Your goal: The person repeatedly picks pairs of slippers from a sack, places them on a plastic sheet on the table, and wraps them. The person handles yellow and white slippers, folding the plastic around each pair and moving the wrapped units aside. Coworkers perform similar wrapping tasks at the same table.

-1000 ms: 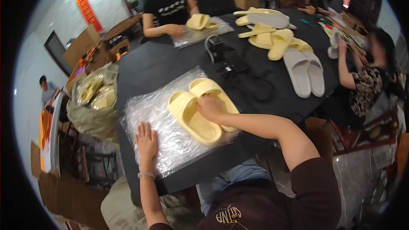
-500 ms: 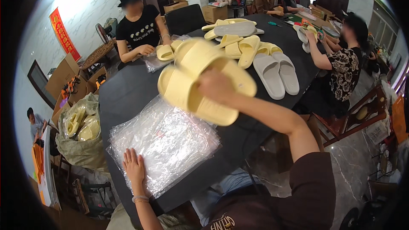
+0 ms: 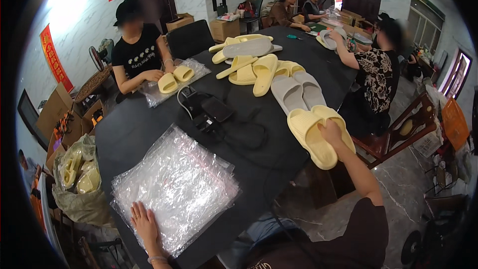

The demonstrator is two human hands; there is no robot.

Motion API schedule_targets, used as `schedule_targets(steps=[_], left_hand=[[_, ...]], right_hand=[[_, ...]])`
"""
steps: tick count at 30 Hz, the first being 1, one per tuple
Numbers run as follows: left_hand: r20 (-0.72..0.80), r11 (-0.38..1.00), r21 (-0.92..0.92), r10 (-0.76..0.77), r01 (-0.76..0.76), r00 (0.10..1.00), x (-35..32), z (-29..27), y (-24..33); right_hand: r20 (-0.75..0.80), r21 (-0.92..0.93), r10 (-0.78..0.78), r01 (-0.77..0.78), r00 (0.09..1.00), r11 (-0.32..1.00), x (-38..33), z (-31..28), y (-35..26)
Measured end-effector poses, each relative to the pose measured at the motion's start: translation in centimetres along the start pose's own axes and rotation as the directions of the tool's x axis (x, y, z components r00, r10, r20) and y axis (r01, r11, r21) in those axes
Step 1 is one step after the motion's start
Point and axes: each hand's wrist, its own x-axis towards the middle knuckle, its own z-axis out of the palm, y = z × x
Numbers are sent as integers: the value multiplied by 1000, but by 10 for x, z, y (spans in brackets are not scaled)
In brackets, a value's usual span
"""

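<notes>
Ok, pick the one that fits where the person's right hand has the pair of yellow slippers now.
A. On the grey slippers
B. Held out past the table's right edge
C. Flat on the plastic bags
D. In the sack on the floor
B: the right hand grips the yellow slippers out beyond the black table's right edge, while the left hand rests on the plastic bags.

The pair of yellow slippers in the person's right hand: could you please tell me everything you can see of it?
The pair of yellow slippers is pale yellow, thick-soled and looks like soft moulded foam, with broad ribbed straps over the toes. The two lie side by side, soles together in one grip, tilted with toes toward the upper left. The right hand holds them from the heel side, out past the right edge of the black table, near the grey slippers. Only the hand touches them.
</notes>
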Motion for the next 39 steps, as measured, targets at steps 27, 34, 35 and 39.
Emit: schedule_targets(steps=[27,34,35,39], left_hand=[[-74,999,-23,-41,39,996,-11,0,-7],[-137,997,-74,-2,-8,991,1,10,-4],[-135,998,-63,-9,0,991,-3,8,-5],[-156,999,-41,-1,-5,988,-6,11,-11]], right_hand=[[-519,400,73,167,852,901,196,149,-120],[-302,613,-887,784,349,99,-40,0,-389],[-300,692,-927,720,223,-50,-72,19,-416],[-137,531,-974,817,-178,-224,-215,98,-485]])
